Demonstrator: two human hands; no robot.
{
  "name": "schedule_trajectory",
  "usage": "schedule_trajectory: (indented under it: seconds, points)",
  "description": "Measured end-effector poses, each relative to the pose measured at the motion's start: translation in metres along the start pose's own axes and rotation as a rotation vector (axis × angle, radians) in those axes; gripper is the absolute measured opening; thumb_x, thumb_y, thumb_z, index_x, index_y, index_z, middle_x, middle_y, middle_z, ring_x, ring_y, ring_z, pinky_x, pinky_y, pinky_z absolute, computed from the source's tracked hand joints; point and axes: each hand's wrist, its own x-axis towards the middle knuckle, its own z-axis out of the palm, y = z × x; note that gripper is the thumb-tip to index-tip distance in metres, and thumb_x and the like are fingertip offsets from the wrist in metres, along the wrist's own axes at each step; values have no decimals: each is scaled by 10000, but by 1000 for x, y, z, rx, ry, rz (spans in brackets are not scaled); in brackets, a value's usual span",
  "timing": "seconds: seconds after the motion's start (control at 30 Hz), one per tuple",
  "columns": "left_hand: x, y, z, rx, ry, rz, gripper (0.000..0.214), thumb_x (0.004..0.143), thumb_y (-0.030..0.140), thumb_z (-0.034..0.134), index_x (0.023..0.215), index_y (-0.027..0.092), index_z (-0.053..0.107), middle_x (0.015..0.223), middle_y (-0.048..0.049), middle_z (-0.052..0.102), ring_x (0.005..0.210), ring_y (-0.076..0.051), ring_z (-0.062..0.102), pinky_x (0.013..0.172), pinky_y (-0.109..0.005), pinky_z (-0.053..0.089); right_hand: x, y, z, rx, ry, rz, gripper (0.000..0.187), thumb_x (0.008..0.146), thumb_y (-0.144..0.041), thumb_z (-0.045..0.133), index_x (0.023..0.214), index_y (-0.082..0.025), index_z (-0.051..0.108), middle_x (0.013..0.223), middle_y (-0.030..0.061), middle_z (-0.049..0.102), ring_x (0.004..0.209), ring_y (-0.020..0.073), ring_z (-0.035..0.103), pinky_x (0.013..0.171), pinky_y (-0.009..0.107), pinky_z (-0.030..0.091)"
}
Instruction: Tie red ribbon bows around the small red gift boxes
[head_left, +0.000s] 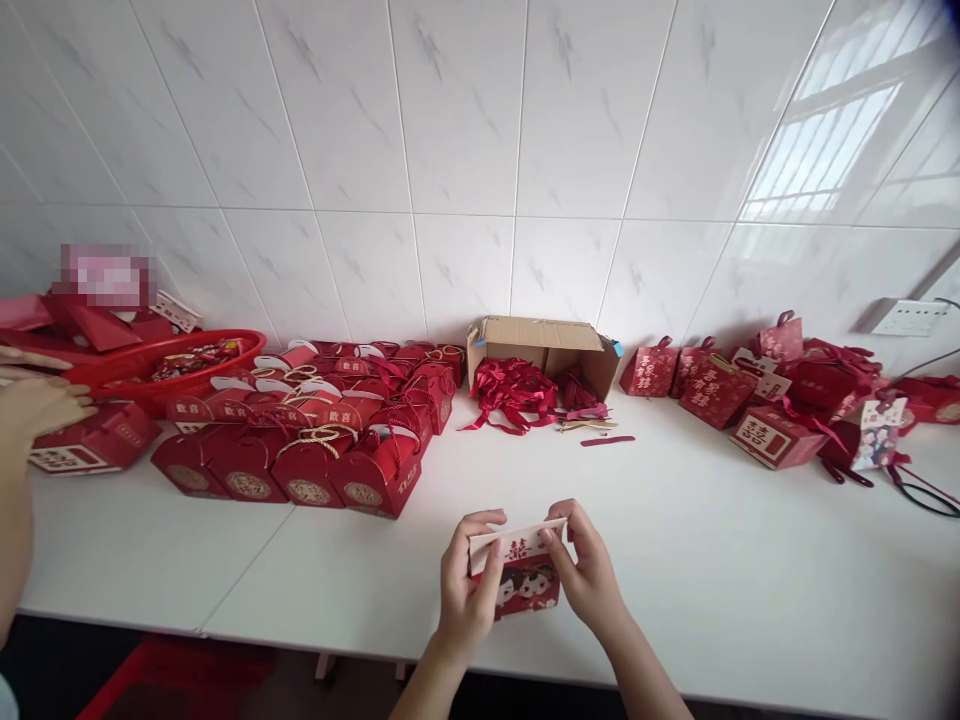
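- A white table (675, 580) stands against a tiled wall (465, 120).
- The small red box (531, 592) sits between the hands, near the table's front edge.
- Left hand (468, 582) and right hand (589, 566) each pinch its pale top.
- Probably light, stiffish card that creases easily; best held by the upper corners.

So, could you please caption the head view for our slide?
Left hand and right hand hold a printed box near red boxes.

Red cartoon-printed box (529, 592), white-topped, between hands (466, 575) (589, 565)
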Motion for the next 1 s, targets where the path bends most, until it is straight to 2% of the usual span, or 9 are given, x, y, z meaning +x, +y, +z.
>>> schedule_trajectory:
  seconds: [0.2, 0.33, 0.37, 0.43, 0.53, 0.6, 0.67, 0.77, 1.0]
  points:
    - [13, -3, -7, -10, -49, 88, 94, 831, 192, 590, 922, 187, 570, 1145, -114, 631, 1206, -266, 512, 998, -439, 413, 0, 0, -4, -23, -60, -24, 177, 943, -332, 408, 825, -217, 473, 748, 8, 508, 672, 149, 471, 618, 265, 407]
    - [11, -4, -8, -149, -132, -73, 60, 867, 225, 553, 879, 185, 596, 993, -99, 684, 1149, -254, 564, 851, -372, 529, 24, 29, -29, -57, -329, -47, 407, 884, -575, 397, 858, -209, 571, 826, 48, 605, 760, 186, 564, 697, 309, 470]
    - [10, -4, -8, -172, -135, -104, 68, 870, 233, 551, 879, 183, 597, 1002, -103, 681, 1155, -255, 560, 829, -361, 541, 35, 43, -39, -98, -319, -11, 529, 871, -648, 313, 844, -209, 607, 839, 61, 632, 790, 203, 587, 730, 331, 482]
    - [9, -3, -7, -201, -131, -138, 76, 872, 241, 552, 876, 180, 596, 1036, -111, 671, 1176, -256, 545, 820, -350, 546, 62, 76, -60, -241, -60, 159, 646, 902, -632, 162, 827, -203, 639, 878, 83, 659, 862, 227, 608, 790, 370, 484]
    - [7, -4, -6, -207, -125, -150, 77, 874, 240, 551, 873, 179, 599, 1001, -104, 674, 1164, -250, 552, 839, -345, 537, 100, 128, -90, -383, 184, 311, 533, 918, -559, 290, 923, -153, 637, 1001, 145, 633, 956, 286, 581, 841, 464, 455]
    - [6, -5, -7, -198, -121, -141, 76, 873, 238, 552, 865, 180, 601, 940, -90, 679, 1137, -246, 570, 847, -343, 530, 116, 156, -104, -463, 281, 406, 389, 931, -447, 405, 1024, -131, 612, 1100, 145, 599, 994, 268, 575, 872, 476, 453]
    - [6, -6, -7, -187, -122, -135, 75, 872, 235, 553, 858, 182, 604, 914, -82, 683, 1118, -242, 581, 856, -341, 523, 127, 176, -112, -514, 307, 473, 295, 916, -349, 511, 1124, -147, 571, 1161, 103, 579, 1000, 225, 586, 860, 440, 487]
    - [6, -7, -8, -170, -119, -129, 74, 872, 229, 551, 851, 186, 607, 901, -75, 687, 1107, -236, 588, 857, -331, 517, 143, 193, -113, -550, 301, 545, 306, 905, -308, 551, 1177, -169, 543, 1186, 79, 572, 994, 203, 596, 833, 410, 515]
    - [6, -8, -8, -143, -115, -116, 78, 876, 218, 542, 846, 192, 609, 874, -64, 695, 1100, -229, 592, 876, -326, 503, 185, 208, -116, -542, 183, 747, 302, 907, -313, 546, 1166, -160, 553, 1184, 93, 573, 989, 205, 597, 834, 402, 515]
